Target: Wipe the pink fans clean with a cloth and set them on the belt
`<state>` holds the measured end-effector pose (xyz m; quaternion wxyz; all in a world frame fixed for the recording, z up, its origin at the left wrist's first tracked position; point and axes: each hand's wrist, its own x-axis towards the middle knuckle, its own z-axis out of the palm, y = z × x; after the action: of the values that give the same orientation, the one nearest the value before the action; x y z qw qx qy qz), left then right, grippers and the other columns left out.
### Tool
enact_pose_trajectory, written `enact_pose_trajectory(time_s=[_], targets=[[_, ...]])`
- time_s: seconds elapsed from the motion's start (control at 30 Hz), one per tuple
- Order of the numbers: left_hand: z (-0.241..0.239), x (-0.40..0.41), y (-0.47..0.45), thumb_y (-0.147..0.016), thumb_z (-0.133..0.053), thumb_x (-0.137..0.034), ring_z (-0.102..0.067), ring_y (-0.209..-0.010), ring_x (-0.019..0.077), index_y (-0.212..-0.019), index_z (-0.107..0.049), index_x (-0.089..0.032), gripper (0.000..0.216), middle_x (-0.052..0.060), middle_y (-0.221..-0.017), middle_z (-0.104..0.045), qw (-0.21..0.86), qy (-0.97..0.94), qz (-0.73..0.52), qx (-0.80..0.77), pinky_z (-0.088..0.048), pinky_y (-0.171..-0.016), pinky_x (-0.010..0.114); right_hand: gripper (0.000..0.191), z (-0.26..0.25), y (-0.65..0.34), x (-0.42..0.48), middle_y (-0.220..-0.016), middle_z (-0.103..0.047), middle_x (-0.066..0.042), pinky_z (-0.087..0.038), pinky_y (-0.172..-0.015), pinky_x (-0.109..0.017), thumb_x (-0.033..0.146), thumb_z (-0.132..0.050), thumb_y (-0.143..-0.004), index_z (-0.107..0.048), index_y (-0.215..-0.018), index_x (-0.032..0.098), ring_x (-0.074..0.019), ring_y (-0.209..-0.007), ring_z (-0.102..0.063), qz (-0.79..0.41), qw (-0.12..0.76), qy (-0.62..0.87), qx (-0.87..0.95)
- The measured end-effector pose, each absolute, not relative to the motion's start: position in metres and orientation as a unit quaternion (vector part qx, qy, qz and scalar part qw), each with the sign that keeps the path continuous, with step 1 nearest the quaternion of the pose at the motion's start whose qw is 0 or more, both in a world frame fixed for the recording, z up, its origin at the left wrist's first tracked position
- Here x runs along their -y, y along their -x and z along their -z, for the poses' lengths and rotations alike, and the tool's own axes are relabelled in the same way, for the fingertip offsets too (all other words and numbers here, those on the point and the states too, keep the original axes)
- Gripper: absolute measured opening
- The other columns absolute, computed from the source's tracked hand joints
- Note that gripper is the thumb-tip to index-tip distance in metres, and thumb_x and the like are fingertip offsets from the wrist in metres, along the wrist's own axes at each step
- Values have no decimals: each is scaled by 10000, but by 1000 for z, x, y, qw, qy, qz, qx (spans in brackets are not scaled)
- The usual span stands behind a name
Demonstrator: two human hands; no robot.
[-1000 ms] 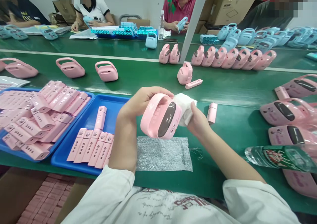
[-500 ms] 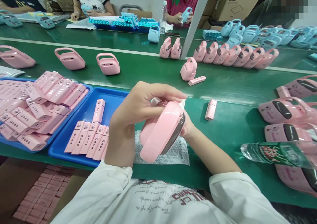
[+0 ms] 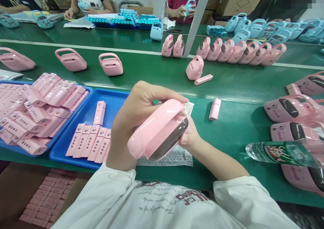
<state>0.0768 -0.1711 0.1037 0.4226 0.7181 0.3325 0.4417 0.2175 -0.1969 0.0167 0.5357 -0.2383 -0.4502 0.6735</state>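
A pink handled device [image 3: 157,129] with a dark glossy screen is held tilted in front of my chest, above a sheet of bubble wrap [image 3: 174,156]. My left hand [image 3: 138,112] is closed round its top and handle. My right hand [image 3: 188,136] is mostly hidden behind the device and presses a white cloth [image 3: 188,108] against its far side; only a corner of the cloth shows. A small pink remote [image 3: 215,109] lies on the green table just right of my hands.
Two blue trays [image 3: 116,102] at left hold several pink remotes. More pink devices lie at the right edge [image 3: 288,107] and along the green belt [image 3: 152,72]. A plastic bottle [image 3: 283,153] lies at right. Other people handle blue devices across the belt. A box of remotes [image 3: 48,197] sits below.
The device has been turned from screen-facing-me to tilted on its side and drawn closer. The white cloth and my right hand have gone behind it.
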Motion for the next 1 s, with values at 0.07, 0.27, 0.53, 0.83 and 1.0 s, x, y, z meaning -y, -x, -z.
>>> enact_pose_trajectory(time_s=[0.07,0.27,0.53,0.83,1.0], targets=[[-101,168,-84,-689,-813,-323,-712,-772,235,-746,-781,-243,103,22,-776,-759,440,-683,-467,-348,-549,-667,322,775,-19,-220,196,-820,-686,-15,-574,-729,-388,654,-873,-374,-608,-987,262,-237,-773,-660,-682,545,250,419],[-87,146,-96,-680,-840,-406,-710,-784,200,-1005,-737,-214,390,42,-900,-756,537,-599,-491,-333,-572,-700,323,616,-24,-228,190,-798,-702,-3,-589,-726,-366,635,-852,-466,-644,-903,255,-222,-738,-667,-699,568,274,337],[-71,124,-90,-759,-708,-612,-662,-1110,249,-1208,-612,-210,610,101,-1187,-694,543,-629,-487,-269,-572,-849,328,620,-30,-248,167,-1188,-676,-41,-525,-1006,-398,635,-747,-658,-605,-1148,284,-258,-1195,-605,-461,741,305,382],[-68,143,-124,-546,-913,-381,-626,-1146,277,-1200,-559,-197,766,77,-1196,-655,432,-676,-539,-255,-544,-945,353,736,-49,-295,164,-1185,-685,-72,-551,-965,-433,414,-884,-596,-575,-1242,244,-288,-1126,-645,-431,638,311,558],[-71,151,-124,-571,-903,-351,-659,-1063,259,-1168,-578,-220,693,44,-1130,-673,464,-640,-550,-271,-567,-868,335,729,-51,-292,164,-1137,-693,-62,-535,-971,-463,453,-884,-555,-597,-1198,266,-318,-1118,-646,-450,650,310,529]])
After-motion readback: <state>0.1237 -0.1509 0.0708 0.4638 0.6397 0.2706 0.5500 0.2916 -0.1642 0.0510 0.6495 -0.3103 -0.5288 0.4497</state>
